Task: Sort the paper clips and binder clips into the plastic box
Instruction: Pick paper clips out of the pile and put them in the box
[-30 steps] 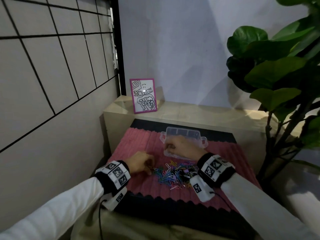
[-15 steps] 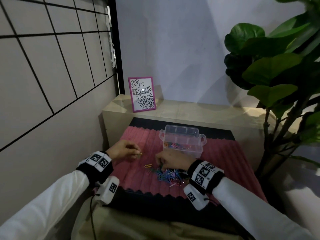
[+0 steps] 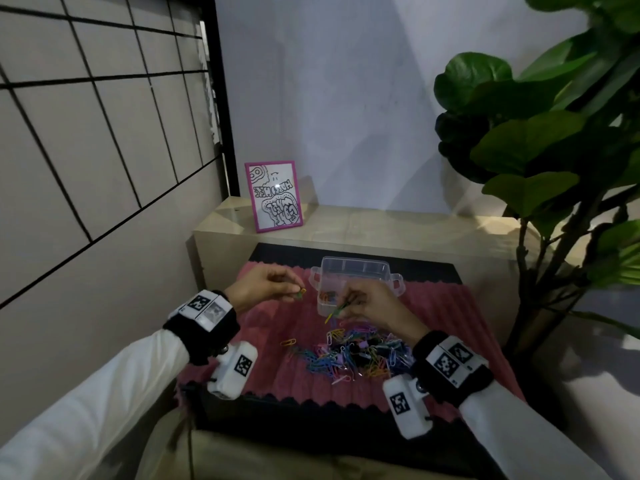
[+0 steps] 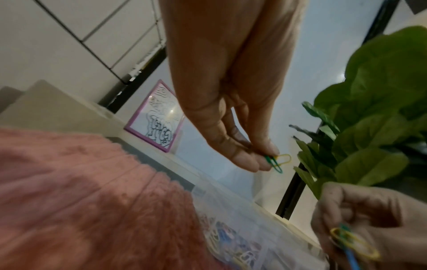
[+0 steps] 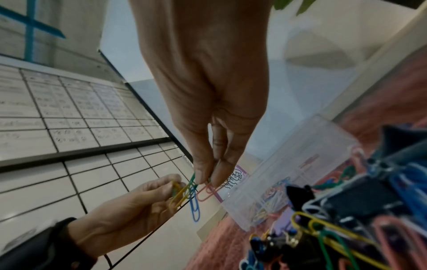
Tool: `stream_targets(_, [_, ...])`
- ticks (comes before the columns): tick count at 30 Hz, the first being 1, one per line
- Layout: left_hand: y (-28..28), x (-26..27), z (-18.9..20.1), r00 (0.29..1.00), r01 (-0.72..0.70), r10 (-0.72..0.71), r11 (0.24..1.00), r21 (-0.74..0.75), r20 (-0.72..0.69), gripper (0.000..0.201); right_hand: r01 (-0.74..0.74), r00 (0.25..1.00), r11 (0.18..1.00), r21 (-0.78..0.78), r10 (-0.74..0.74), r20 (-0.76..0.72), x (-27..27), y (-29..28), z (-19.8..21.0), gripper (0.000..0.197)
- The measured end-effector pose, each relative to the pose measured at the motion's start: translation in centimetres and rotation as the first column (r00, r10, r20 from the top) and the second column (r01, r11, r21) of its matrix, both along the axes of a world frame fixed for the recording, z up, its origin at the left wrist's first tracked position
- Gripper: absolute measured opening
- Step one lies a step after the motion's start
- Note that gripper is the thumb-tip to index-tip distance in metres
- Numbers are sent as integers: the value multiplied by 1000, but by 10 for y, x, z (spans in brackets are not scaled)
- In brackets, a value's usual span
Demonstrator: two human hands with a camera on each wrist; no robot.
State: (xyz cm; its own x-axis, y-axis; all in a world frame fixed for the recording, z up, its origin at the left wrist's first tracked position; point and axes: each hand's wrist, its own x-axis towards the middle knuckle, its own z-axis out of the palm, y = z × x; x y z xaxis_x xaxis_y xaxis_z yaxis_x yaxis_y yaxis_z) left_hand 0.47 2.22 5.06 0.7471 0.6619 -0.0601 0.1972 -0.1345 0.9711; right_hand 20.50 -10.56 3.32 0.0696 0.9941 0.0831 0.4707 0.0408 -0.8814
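Note:
A clear plastic box (image 3: pixel 358 271) stands on the pink ribbed mat (image 3: pixel 263 327), with coloured paper clips in its front left compartment (image 3: pixel 327 296). A mixed pile of paper clips and black binder clips (image 3: pixel 356 355) lies in front of it. My left hand (image 3: pixel 296 292) pinches a green and a yellow paper clip (image 4: pixel 278 161) above the mat, left of the box. My right hand (image 3: pixel 344 308) pinches several linked paper clips (image 5: pixel 195 193) that dangle in front of the box's near wall. The two hands are close together but apart.
One orange paper clip (image 3: pixel 288 342) lies alone left of the pile. A pink-framed drawing (image 3: pixel 275 197) leans on the beige ledge (image 3: pixel 381 226) behind the box. A large leafy plant (image 3: pixel 554 150) stands at the right, and a gridded wall (image 3: pixel 86 133) runs close on the left.
My right hand went from the box down to the pile and has risen with several clips. My left hand lifted off the mat with two clips and moved toward the box.

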Motion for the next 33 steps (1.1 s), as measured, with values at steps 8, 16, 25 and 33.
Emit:
stream_targets(8, [10, 70, 4, 979, 125, -82, 966, 226, -189, 22, 80, 993, 997, 4, -80, -88, 14, -19, -6, 25])
stream_targets(16, [17, 71, -8, 944, 233, -120, 902, 364, -307, 22, 81, 996, 997, -19, -81, -41, 10, -18, -9, 22])
stream_targets(25, [15, -24, -11, 961, 203, -161, 963, 177, -226, 23, 88, 992, 993, -80, -95, -86, 12, -22, -18, 21])
stream_targets(33, [-4, -37, -39, 856, 325, -111, 875, 359, -505, 21, 43, 993, 998, -35, -38, 116, -16, 0, -11, 21])
